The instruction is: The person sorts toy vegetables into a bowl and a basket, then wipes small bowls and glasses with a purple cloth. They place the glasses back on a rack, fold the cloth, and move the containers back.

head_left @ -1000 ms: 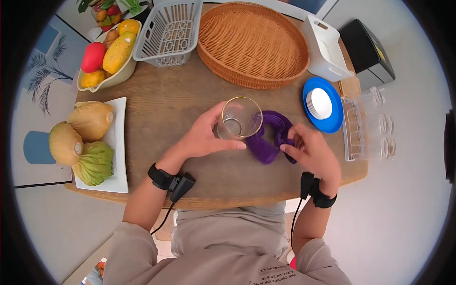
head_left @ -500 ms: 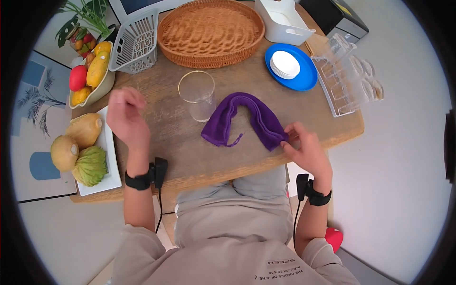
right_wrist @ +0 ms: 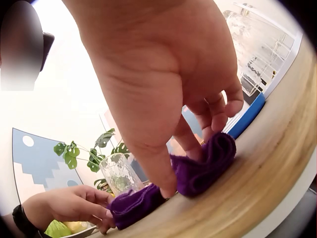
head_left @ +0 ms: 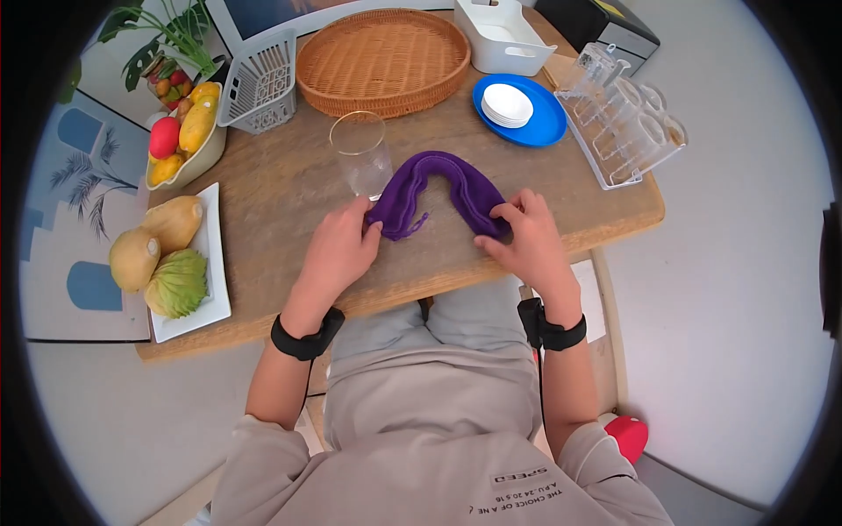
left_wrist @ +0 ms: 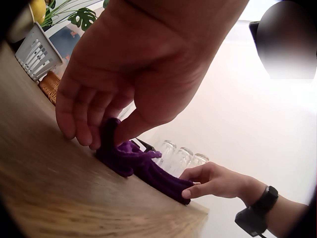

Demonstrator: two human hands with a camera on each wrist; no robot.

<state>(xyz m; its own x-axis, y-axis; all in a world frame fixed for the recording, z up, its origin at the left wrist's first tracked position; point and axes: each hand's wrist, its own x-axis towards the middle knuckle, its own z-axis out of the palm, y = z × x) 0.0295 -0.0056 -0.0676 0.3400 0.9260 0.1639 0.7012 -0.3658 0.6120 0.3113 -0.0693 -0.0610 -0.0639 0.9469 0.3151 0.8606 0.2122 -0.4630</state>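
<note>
A purple cloth (head_left: 438, 172) lies on the table in an arch, its two ends toward the person. The left hand (head_left: 340, 248) pinches its left end; in the left wrist view thumb and fingers close on the purple fabric (left_wrist: 113, 144). At the right end is the right hand (head_left: 531, 243), and in the right wrist view its thumb and a finger grip the folded cloth (right_wrist: 205, 166). A thin purple cord hangs inside the arch near the left end. Just behind the left end stands a clear glass (head_left: 361, 158) with a gold rim, upright.
At the back are a grey basket (head_left: 260, 88), a round wicker tray (head_left: 383, 61) and a white bin (head_left: 504, 44). Right stand a blue plate (head_left: 543, 123) with white dishes and a rack of glasses (head_left: 627, 131). Left are a fruit bowl (head_left: 202, 159) and a white plate (head_left: 213, 254) of vegetables.
The left hand let go of the glass, swung left, then came back to the cloth's left end. The cloth was spread from a bunched loop into a wider arch, the right hand staying at its right end.
</note>
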